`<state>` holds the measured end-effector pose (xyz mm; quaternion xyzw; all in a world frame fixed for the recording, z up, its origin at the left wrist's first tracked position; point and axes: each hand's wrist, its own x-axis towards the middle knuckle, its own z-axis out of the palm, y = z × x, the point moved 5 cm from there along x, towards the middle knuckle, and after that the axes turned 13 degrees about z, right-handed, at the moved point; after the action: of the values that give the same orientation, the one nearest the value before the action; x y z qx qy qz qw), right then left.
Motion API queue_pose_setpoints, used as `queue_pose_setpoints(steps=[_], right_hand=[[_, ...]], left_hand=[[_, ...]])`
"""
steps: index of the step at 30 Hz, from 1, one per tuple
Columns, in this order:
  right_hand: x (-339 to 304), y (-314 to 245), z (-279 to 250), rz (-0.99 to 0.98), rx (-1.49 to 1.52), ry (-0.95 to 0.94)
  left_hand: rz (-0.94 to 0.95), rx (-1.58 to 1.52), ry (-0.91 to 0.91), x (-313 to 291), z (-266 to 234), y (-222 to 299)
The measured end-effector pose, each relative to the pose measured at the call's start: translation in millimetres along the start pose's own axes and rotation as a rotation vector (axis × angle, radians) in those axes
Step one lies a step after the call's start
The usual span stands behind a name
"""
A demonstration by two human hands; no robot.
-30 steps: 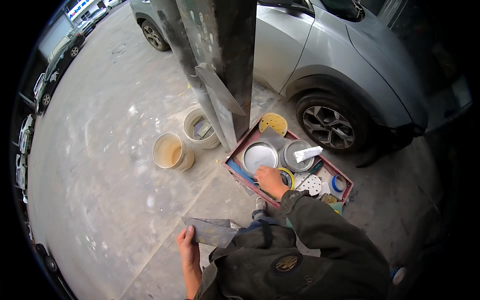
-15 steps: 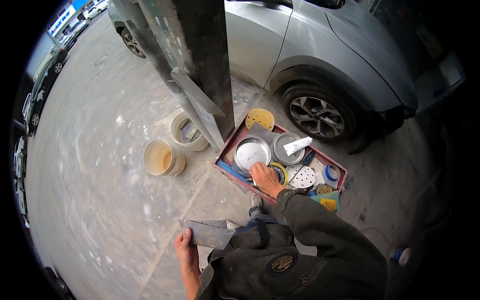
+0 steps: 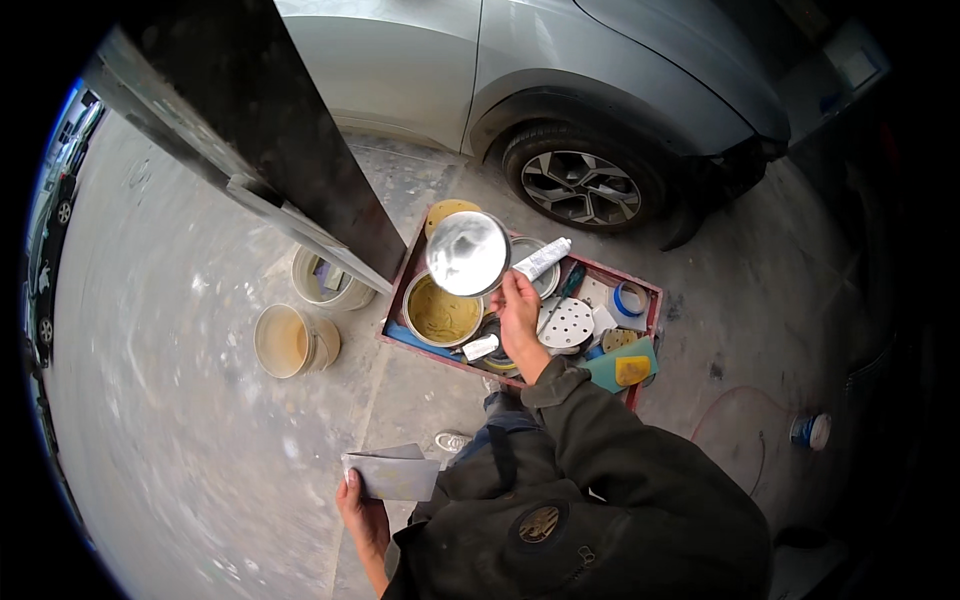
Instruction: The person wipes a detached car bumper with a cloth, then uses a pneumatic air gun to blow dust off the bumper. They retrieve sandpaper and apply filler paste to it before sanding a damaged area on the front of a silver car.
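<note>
My right hand (image 3: 518,318) pinches the edge of a round shiny metal lid (image 3: 467,253) and holds it raised above a tool tray (image 3: 430,357). Just below the lid stands an open can (image 3: 407,316) with yellowish-brown putty (image 3: 445,312) inside. At the lower left, my left hand (image 3: 362,520) grips a pair of thin grey putty plates (image 3: 402,478), with faint yellowish smears on them. By my right hand lie a white tube (image 3: 541,260), on top of a second can, and a small white tube (image 3: 480,347). A white perforated sanding disc (image 3: 566,323) rests to its right.
A blue tape roll (image 3: 630,298) and a green spreader sheet (image 3: 605,373) are at the tray's right. Two pale buckets, one nearer (image 3: 268,342) and one farther (image 3: 345,296), stand left. A dark post (image 3: 300,130) rises behind the tray, beside a silver car (image 3: 390,60).
My right hand has lifted the lid off the can, uncovering the putty. The left hand still holds the plates. The whole view has shifted, with surroundings now farther left.
</note>
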<state>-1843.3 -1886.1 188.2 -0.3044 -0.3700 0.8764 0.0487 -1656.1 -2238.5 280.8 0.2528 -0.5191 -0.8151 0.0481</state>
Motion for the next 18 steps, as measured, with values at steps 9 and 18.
queue_pose_setpoints(steps=[9, 18], right_hand=[[64.2, 53.0, -145.8, 0.178, 0.204, 0.287], [42.6, 60.0, -151.0, 0.115, 0.059, 0.588]], left_hand=[[-0.033, -0.056, -0.063, 2.7, 11.2, -3.4], [-0.076, 0.023, -0.113, 0.8, 21.8, -2.9]])
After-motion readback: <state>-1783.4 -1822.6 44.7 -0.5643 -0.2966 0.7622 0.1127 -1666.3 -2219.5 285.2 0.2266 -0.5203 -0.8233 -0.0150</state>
